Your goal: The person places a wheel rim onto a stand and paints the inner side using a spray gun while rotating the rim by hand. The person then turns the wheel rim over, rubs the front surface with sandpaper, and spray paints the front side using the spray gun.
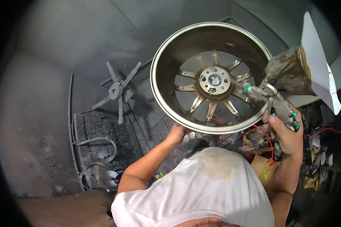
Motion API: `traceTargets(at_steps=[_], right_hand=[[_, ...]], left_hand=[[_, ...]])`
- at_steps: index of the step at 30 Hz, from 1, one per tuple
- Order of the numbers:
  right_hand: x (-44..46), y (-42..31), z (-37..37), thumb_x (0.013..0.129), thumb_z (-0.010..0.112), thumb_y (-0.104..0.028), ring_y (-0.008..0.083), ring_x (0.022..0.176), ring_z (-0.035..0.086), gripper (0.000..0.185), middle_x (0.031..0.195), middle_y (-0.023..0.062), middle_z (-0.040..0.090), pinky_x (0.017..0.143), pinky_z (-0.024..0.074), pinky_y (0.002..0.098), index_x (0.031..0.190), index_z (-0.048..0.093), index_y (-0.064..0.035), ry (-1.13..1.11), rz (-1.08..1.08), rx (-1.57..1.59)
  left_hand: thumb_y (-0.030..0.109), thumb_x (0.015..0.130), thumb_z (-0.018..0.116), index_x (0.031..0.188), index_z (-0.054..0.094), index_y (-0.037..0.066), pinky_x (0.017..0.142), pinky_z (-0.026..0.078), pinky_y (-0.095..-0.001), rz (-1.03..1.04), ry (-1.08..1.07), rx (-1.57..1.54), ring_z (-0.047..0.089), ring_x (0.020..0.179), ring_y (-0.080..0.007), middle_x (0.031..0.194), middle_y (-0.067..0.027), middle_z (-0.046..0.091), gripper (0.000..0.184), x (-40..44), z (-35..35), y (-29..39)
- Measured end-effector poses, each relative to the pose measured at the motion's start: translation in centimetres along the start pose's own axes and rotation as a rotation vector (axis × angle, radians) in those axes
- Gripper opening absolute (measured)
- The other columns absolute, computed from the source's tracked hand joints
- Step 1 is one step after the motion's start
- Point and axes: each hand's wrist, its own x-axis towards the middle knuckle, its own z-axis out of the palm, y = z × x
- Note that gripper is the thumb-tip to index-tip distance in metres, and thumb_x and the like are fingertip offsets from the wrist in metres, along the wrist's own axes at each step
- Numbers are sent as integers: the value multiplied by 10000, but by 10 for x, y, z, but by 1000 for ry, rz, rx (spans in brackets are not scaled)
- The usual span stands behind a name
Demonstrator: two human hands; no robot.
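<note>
We're likely spraying the wheel (215, 80), right hand (287, 133) gripping the spray gun (281, 106), left hand (176, 135) near, grasp hidden; even sweeps seem needed next.

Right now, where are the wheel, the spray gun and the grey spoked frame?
Wheel (206, 85): head view, on the flat hub face, left of the centre bore.
Spray gun (281, 108): head view, on the metal body.
Grey spoked frame (119, 90): head view, on its central hub.
</note>
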Motion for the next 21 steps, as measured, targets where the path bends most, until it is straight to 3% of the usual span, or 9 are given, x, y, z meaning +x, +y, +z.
traceTargets(at_steps=[1,2,7,9,11,13,15,17,21], right_hand=[[-3,-12,6,865,792,-297,100,758,638,634,946,59,692,595,484,211,1356,579,44,-4,-4,-18],[-2,-26,12,856,796,-284,102,756,644,633,939,62,696,593,485,208,1352,581,45,-74,32,14],[30,-75,37,839,824,-310,152,762,683,596,915,90,732,680,551,272,1249,610,65,-312,115,-131],[46,-78,54,845,837,-376,120,739,673,563,900,85,735,578,523,260,1118,612,62,-140,-26,-187],[75,-84,53,856,821,-373,102,735,667,508,886,54,729,542,497,251,1111,621,19,-126,-106,-327],[96,-105,58,866,803,-372,90,731,662,462,868,22,720,527,480,242,1111,628,-22,-113,-162,-430],[119,-109,46,887,772,-343,83,712,642,356,844,8,704,513,455,232,1042,654,-46,-85,-266,-462],[123,-119,33,906,748,-325,84,697,622,320,825,4,687,521,451,237,1016,661,-37,-40,-303,-531],[112,-122,-10,916,729,-322,78,678,583,438,844,17,669,520,445,245,1178,624,13,156,-258,-698]], left_hand=[[258,1007,601,1304,594,34,1029,478,-348,10,-82,49,611,1164,-216,1248,-88,651,372,-7,3,1],[105,957,592,1260,619,-2,962,499,-314,-57,-25,92,638,1100,-221,1218,-101,670,323,-13,9,0],[2,837,576,1299,600,-39,901,505,-318,-26,-85,39,619,1082,-215,1202,-118,668,465,-10,16,-58],[41,836,593,1338,574,-53,915,500,-321,-124,-333,380,604,1108,-213,1208,-134,664,511,-24,23,-52],[71,834,610,1380,540,-67,946,493,-322,-229,-276,429,593,1139,-216,1239,-152,655,568,-43,30,-30],[67,832,611,1370,550,-58,946,500,-343,-84,-206,545,616,1096,-221,1216,-149,668,557,-31,10,-42],[66,870,605,1238,585,-32,864,510,-322,-99,-113,382,650,956,-210,1114,-132,693,382,15,-33,-39],[50,899,607,1239,589,-24,950,515,-349,103,16,52,670,1029,-240,1161,-153,696,349,39,-53,-13],[33,978,530,1223,609,-8,993,537,-390,-73,-62,-72,670,1099,-250,1146,-126,703,261,26,-40,18]])
